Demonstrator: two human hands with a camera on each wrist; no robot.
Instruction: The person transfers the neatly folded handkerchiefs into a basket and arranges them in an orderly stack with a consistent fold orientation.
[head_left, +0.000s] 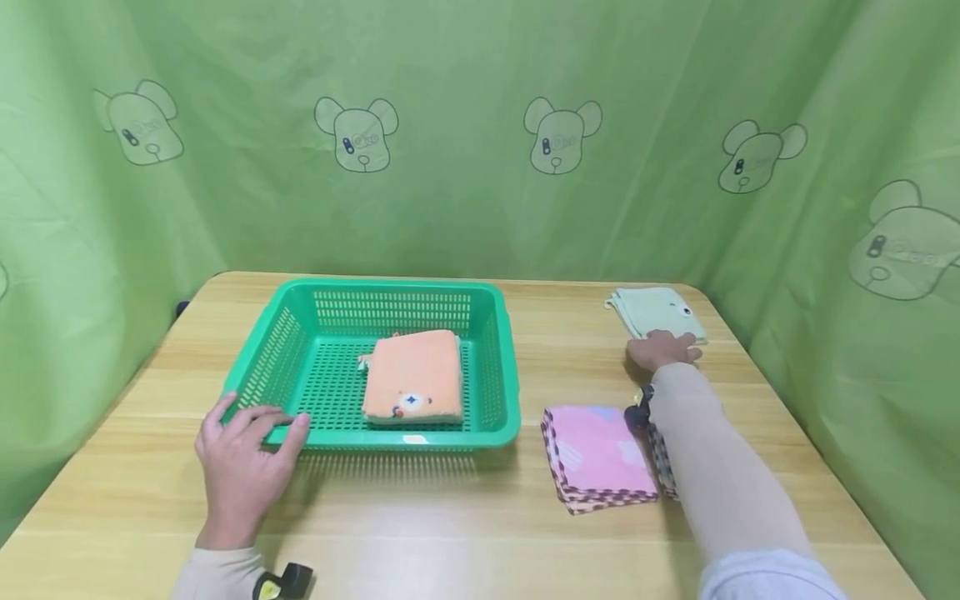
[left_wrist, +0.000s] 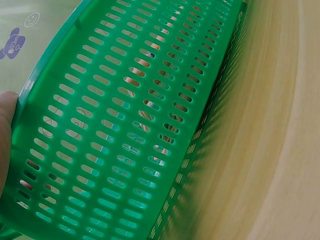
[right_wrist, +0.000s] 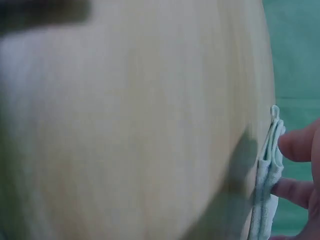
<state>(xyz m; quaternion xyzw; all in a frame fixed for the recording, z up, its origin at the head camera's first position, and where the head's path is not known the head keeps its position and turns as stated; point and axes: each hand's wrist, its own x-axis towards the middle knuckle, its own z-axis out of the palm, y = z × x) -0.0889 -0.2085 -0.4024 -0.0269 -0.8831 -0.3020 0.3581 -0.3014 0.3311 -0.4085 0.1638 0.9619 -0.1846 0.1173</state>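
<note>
A green plastic basket (head_left: 512, 367) with slotted walls stands on the left half of the table. My left hand (head_left: 247, 467) grips its near left corner, fingers over the rim; in the left wrist view the thumb (left_wrist: 6, 125) lies at the rim. Inside sits a folded orange towel (head_left: 415, 367) with an embroidered bear face. At the far right, my right hand (head_left: 663, 350) reaches to the near edge of a folded pale green towel (head_left: 651, 307). Its thumb and finger are spread apart beside the folded towel edge (right_wrist: 267, 175) in the right wrist view.
A folded pink towel (head_left: 596, 454) with a checked border lies right of the basket. Another checked edge (head_left: 663, 462) shows beside it, mostly hidden under the right forearm. Green curtains (head_left: 465, 217) with bear heads surround the wooden table (head_left: 420, 533).
</note>
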